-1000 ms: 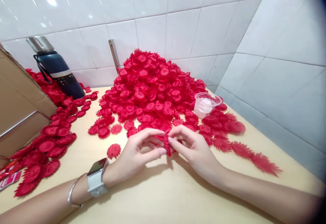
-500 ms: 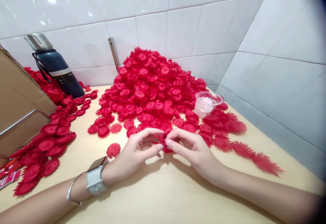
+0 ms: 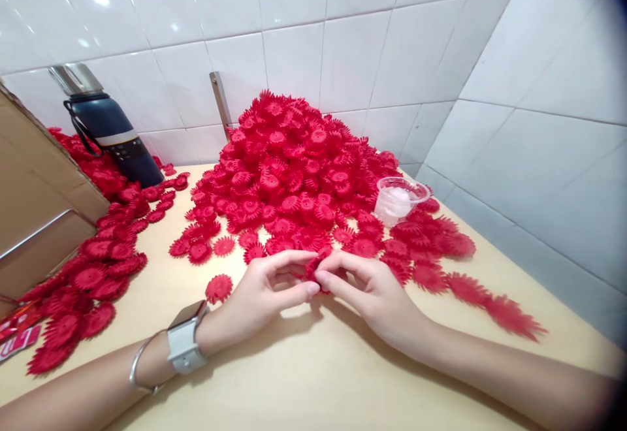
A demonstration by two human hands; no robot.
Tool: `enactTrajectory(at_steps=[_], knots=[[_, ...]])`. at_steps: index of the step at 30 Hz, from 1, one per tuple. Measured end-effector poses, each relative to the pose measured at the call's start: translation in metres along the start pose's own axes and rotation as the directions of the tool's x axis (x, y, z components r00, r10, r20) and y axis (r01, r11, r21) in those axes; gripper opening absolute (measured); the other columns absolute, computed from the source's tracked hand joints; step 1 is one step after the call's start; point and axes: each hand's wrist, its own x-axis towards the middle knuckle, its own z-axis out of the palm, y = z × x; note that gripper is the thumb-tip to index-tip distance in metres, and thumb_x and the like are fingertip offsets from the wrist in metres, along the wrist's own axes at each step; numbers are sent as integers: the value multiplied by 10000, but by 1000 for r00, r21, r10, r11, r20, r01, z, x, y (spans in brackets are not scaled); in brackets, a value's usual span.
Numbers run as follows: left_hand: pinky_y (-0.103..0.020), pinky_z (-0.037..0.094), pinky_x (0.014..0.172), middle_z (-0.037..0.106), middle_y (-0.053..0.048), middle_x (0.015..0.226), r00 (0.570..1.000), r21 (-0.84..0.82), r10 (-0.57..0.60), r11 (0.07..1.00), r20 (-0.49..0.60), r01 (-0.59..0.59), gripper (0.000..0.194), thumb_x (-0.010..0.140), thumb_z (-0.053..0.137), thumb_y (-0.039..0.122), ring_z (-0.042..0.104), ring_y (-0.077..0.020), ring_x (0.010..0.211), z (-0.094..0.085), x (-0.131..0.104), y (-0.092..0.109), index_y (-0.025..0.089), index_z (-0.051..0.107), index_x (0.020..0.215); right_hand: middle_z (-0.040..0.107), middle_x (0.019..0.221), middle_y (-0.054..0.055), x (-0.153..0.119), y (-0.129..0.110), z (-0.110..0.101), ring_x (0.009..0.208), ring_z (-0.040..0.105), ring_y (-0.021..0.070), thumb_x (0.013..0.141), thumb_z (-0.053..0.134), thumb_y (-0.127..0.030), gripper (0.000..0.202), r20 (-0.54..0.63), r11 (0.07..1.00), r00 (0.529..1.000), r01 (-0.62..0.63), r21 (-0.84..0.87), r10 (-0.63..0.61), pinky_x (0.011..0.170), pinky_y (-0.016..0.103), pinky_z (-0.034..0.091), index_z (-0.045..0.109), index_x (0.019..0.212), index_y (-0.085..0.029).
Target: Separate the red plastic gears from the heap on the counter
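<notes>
Between my two hands is a red fringed piece point(image 3: 317, 266), partly hidden by the fingers. My left hand point(image 3: 267, 290), with a watch and a bracelet on the wrist, pinches it from the left. From the right, my right hand point(image 3: 372, 290) grips the same piece between thumb and fingers. Behind the hands rises a large pile of red fringed pieces point(image 3: 294, 170). One loose red piece point(image 3: 219, 288) lies on the table just left of my left hand.
A dark bottle point(image 3: 115, 134) stands at the back left beside a cardboard box point(image 3: 42, 183). More red pieces point(image 3: 91, 277) spread along the box. A clear plastic cup point(image 3: 396, 201) rests at the pile's right edge. Tiled walls point(image 3: 294, 59) border the table point(image 3: 313, 379).
The fingers of both hands have shifted slightly around the red piece, and more of it is now covered by my right hand. The other objects look the same.
</notes>
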Motion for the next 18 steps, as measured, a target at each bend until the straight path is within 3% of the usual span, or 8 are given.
enactTrajectory(at_steps=[9,13,18], knots=[[-291,484,822,645,-56,1028,1000,35,21,999,12,-21,277,766,585,137,600,-173,923,0,0,0,170,588,1041,593,719,13,0,4,-1,695,549,141,838,501,-244,149,9,997,1000,15,-75,-15,620,245,429,571,729,-169],[-282,452,877,629,-50,1061,999,23,42,999,-31,-41,280,772,528,71,567,-173,1005,-1,0,0,174,590,1025,566,689,1,0,5,0,651,549,129,855,465,-247,150,10,1000,1000,10,-21,-10,608,241,434,517,734,-176],[-284,493,768,633,-57,1002,999,5,31,1000,-18,-30,233,789,529,112,595,-173,895,0,0,0,174,583,1007,555,627,-18,-1,4,1,597,542,114,852,460,-214,140,39,1000,999,-4,17,3,580,228,423,477,716,-185]])
